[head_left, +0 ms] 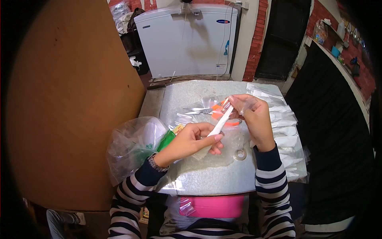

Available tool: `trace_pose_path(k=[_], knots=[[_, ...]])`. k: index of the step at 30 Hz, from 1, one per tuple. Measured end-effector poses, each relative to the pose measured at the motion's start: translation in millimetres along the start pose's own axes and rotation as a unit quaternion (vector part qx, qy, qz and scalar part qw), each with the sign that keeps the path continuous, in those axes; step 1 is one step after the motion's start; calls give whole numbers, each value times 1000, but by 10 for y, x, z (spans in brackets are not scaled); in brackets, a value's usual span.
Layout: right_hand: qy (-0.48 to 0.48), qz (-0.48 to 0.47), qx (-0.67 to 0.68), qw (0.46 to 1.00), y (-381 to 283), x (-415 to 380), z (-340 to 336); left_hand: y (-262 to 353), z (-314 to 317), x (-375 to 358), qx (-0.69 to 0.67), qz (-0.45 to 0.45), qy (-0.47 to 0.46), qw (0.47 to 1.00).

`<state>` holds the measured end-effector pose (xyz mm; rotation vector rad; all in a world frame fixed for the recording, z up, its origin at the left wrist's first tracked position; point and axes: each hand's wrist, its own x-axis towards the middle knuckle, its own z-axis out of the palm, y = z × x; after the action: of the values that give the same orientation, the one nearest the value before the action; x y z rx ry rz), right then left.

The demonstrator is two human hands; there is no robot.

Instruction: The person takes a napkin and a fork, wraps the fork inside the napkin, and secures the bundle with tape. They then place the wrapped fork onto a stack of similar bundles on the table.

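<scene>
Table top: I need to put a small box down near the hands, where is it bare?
Bare patches: the far left corner of the table behind the scissors, and the near edge below the tape roll. Crowded: the right edge, stacked with packets, and the left, filled by a plastic bag.

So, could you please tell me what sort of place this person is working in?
Probably a small home or backroom packing spot: a white chest freezer against a brick wall, a foil-covered table, and a row of filled clear packets beside scissors.
</scene>
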<state>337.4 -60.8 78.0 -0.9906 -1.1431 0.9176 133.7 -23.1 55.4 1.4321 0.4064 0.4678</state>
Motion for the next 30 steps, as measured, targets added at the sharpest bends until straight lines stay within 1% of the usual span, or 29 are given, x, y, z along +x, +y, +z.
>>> trace_pose_path(k=[3,6,9,12,15,18,21,24,30], knots=[[21,-20,3,1000,-8,13,30,-27,-10,14,-11,-21,-23,999],[69,-31,-27,997,4,28,-25,-27,-30,14,-3,-35,-43,998],[63,-13,-4,998,17,63,-135,-28,-33,12,4,-20,-55,998],[13,19,19,1000,-28,38,-91,-11,-21,6,-33,-23,-27,999],[-11,-1,-23,1000,12,41,-54,1,-35,10,-25,-27,-15,999],[8,9,-39,999,7,46,-86,-8,-50,14,-4,-12,-21,1000],[54,-68,-55,995,37,71,-168,4,-37,4,-24,6,17,1000],[141,-128,-40,981,-5,95,-197,32,-66,31,-85,23,59,994],[195,-173,-11,965,-10,128,-239,-23,-156,36,-150,93,81,981]])
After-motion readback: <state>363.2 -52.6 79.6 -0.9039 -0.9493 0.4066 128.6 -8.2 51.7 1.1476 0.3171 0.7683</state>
